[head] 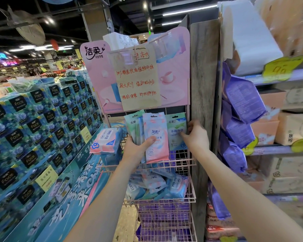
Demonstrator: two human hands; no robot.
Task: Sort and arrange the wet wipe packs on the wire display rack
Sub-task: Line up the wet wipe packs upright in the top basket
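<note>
Wet wipe packs (132, 126): fanned handful gripped upright in the left hand (138, 151), thumb pressed across the pink front pack (157, 137). Green pack (176, 131) just beside it, pinched at its right edge by the right hand (197, 135), fingers curled. Both held in front of the top tier of the pink wire rack (182, 161); loose packs (157, 186) jumbled in the tier below.

Teal tissue boxes (42, 123) are stacked in a big block on the left, yellow labels (46, 178) among them. A brown handwritten note (138, 81) is clipped over a pink card (173, 70). Right of it stands a grey wooden post (203, 75), then hanging purple packs (243, 100) and shelves (273, 149) of boxed paper goods.
</note>
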